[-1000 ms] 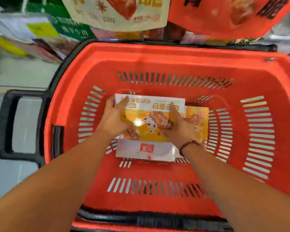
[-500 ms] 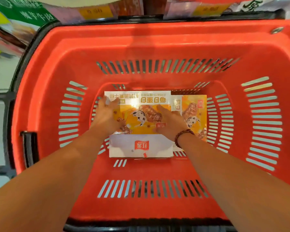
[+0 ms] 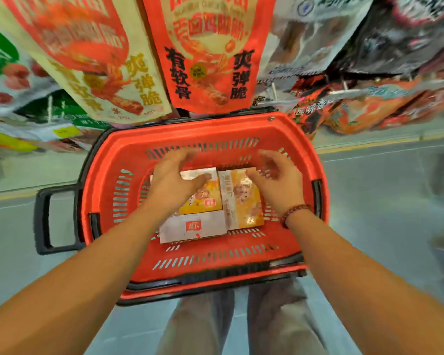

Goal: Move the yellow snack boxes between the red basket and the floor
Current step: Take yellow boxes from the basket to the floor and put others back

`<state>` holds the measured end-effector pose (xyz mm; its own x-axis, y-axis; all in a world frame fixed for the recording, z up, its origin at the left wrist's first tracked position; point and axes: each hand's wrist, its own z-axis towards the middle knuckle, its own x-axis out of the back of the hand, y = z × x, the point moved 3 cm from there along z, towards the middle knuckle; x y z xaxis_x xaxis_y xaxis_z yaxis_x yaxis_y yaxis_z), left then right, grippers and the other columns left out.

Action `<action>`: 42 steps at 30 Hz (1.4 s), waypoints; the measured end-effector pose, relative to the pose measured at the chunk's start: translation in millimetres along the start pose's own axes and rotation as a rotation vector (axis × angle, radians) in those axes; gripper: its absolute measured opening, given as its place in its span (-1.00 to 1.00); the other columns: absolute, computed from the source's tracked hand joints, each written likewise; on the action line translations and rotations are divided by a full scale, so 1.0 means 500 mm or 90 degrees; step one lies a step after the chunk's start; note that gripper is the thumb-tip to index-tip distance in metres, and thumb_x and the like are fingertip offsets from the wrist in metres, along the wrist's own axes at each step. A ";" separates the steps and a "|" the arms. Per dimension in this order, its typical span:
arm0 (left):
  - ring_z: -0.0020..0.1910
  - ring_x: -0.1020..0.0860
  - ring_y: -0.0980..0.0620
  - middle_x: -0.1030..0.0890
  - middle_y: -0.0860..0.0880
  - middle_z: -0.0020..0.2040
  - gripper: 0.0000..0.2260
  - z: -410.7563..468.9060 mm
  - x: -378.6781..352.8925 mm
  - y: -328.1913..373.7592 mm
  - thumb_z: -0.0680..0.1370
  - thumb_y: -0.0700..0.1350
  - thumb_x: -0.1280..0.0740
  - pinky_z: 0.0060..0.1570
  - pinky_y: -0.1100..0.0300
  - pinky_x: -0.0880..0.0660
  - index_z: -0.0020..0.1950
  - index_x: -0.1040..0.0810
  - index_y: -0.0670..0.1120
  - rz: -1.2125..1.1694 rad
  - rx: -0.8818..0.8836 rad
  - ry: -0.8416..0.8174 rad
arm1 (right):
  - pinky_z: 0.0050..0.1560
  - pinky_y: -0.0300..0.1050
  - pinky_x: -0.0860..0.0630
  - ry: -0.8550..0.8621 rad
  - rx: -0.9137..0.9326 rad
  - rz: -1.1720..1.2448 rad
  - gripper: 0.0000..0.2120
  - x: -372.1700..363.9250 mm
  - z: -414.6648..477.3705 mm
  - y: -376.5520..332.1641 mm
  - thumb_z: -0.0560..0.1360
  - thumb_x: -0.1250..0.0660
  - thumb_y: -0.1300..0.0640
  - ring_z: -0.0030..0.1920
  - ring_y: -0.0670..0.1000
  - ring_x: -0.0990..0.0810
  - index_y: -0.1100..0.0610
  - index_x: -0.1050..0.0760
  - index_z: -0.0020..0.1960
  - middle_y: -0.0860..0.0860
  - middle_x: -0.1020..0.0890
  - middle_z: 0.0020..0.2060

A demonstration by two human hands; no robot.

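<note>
Black handle (image 3: 42, 219): juts from the basket's left end.
Red basket (image 3: 215, 126): stands on the grey floor (image 3: 382, 213), with 2 boxes lying flat inside.
Left hand (image 3: 172, 180): fingers spread and slack, gripping nothing, over the far half of the left box; blur hides any contact.
Left yellow box (image 3: 203, 198): on the basket bottom, partly under that hand.
Right yellow box (image 3: 244, 201): just beside the left box.
Right hand (image 3: 280, 180): loosely curled and empty, above this box's far right corner.
</note>
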<state>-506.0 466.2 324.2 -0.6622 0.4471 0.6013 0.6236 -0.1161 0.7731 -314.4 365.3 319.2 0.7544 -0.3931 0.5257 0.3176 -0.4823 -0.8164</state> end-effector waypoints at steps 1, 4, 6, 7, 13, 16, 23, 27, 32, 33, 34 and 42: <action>0.07 -0.52 0.04 -0.55 0.00 0.10 -0.55 -0.008 0.007 0.050 0.33 -0.09 -0.54 0.13 0.13 -0.44 0.20 -0.54 -0.02 -0.019 -0.018 -0.002 | -0.01 -0.35 -0.43 0.024 0.002 0.012 -0.61 0.040 -0.021 -0.024 0.33 -0.51 0.18 -0.05 -0.07 -0.52 0.06 -0.55 0.14 -0.05 -0.57 -0.01; 0.02 -0.53 0.04 -0.55 0.05 0.02 -0.53 -0.029 0.020 0.217 0.29 0.02 -0.51 0.10 0.13 -0.46 0.16 -0.55 -0.03 -0.036 -0.102 -0.022 | 0.04 -0.22 -0.46 0.092 0.019 0.046 -0.61 0.168 -0.079 -0.088 0.32 -0.51 0.21 -0.03 -0.02 -0.53 0.12 -0.56 0.13 -0.04 -0.56 -0.03; 0.04 -0.54 0.05 -0.56 0.05 0.02 -0.55 -0.043 0.011 0.320 0.30 0.03 -0.49 0.10 0.12 -0.46 0.15 -0.55 -0.05 -0.040 -0.158 -0.048 | 0.03 -0.21 -0.47 0.136 0.003 0.079 -0.65 0.256 -0.118 -0.113 0.33 -0.51 0.23 -0.03 -0.01 -0.53 0.11 -0.56 0.09 -0.12 -0.55 -0.08; 0.04 -0.54 0.05 -0.56 0.04 0.02 -0.57 -0.052 0.002 0.366 0.31 -0.01 -0.51 0.11 0.09 -0.47 0.14 -0.55 -0.05 -0.043 -0.181 -0.060 | 0.03 -0.22 -0.47 0.161 -0.003 0.099 -0.67 0.299 -0.137 -0.120 0.33 -0.50 0.25 -0.05 -0.03 -0.53 0.06 -0.56 0.06 -0.17 -0.53 -0.10; 0.03 -0.56 0.05 -0.61 -0.02 0.03 -0.61 -0.110 -0.101 0.618 0.28 -0.05 -0.50 0.07 0.24 -0.46 0.09 -0.55 0.03 -0.076 -0.272 -0.155 | 0.02 -0.19 -0.48 0.312 -0.022 0.158 -0.67 0.565 -0.248 -0.082 0.36 -0.49 0.19 0.02 -0.05 -0.54 -0.03 -0.53 0.08 -0.05 -0.58 0.01; -0.04 -0.55 0.16 -0.61 -0.02 0.00 -0.66 -0.144 -0.177 0.738 0.32 -0.16 -0.53 -0.04 0.41 -0.42 0.05 -0.55 0.00 -0.109 -0.291 -0.174 | 0.02 -0.18 -0.49 0.394 -0.051 0.170 -0.67 0.708 -0.311 -0.025 0.37 -0.49 0.18 0.02 -0.05 -0.54 0.03 -0.55 0.10 -0.05 -0.58 0.00; -0.02 -0.57 0.04 -0.62 -0.03 0.02 -0.62 -0.217 -0.419 0.972 0.26 0.00 -0.48 0.05 0.20 -0.48 0.05 -0.56 0.03 -0.128 -0.346 -0.237 | 0.03 -0.10 -0.50 0.520 -0.109 0.200 -0.69 0.983 -0.401 0.139 0.38 -0.48 0.19 0.02 -0.05 -0.54 -0.02 -0.51 0.07 -0.04 -0.58 0.03; -0.03 -0.56 0.16 -0.62 -0.05 0.06 -0.62 -0.215 -0.548 1.072 0.32 -0.18 -0.54 0.04 0.39 -0.45 0.09 -0.57 -0.11 -0.115 -0.379 -0.288 | -0.03 -0.16 -0.46 0.589 -0.146 0.224 -0.66 1.093 -0.396 0.222 0.36 -0.49 0.20 -0.01 -0.03 -0.53 0.01 -0.51 0.08 0.02 -0.57 0.04; -0.20 -0.51 0.40 -0.59 -0.03 -0.05 -0.66 -0.164 -0.689 1.182 0.34 -0.30 -0.50 -0.12 0.54 -0.40 0.08 -0.56 -0.13 -0.134 -0.374 -0.329 | -0.11 -0.29 -0.42 0.610 -0.176 0.224 -0.65 1.193 -0.331 0.296 0.36 -0.50 0.20 -0.02 -0.06 -0.52 0.07 -0.52 0.11 -0.03 -0.55 -0.01; -0.20 -0.52 0.35 -0.59 -0.05 -0.05 -0.65 -0.147 -0.719 1.204 0.35 -0.32 -0.50 -0.12 0.54 -0.41 0.10 -0.56 -0.17 -0.136 -0.375 -0.329 | -0.11 -0.30 -0.43 0.612 -0.180 0.224 -0.65 1.213 -0.312 0.314 0.36 -0.49 0.20 -0.02 -0.06 -0.52 0.06 -0.52 0.10 -0.03 -0.55 -0.01; -0.18 -0.51 0.32 -0.58 -0.06 -0.03 -0.64 -0.128 -0.751 1.227 0.35 -0.32 -0.49 -0.12 0.55 -0.40 0.12 -0.55 -0.19 -0.131 -0.377 -0.331 | -0.09 -0.27 -0.45 0.615 -0.186 0.226 -0.66 1.236 -0.291 0.332 0.36 -0.49 0.20 -0.02 -0.06 -0.52 0.05 -0.52 0.10 -0.02 -0.55 -0.01; -0.01 -0.53 0.09 -0.59 0.00 0.01 -0.62 0.041 -1.035 1.412 0.33 -0.21 -0.52 -0.03 0.28 -0.44 0.11 -0.56 -0.05 -0.057 -0.401 -0.436 | -0.03 -0.12 -0.53 0.643 -0.254 0.211 -0.67 1.439 -0.105 0.445 0.35 -0.49 0.20 -0.01 -0.07 -0.54 0.07 -0.53 0.09 0.00 -0.58 0.06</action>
<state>285.4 170.9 554.4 -0.1829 0.8795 0.4393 0.1096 -0.4258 0.8981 269.0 -65.9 528.4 -0.0994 -0.9122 0.3976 -0.1536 -0.3808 -0.9118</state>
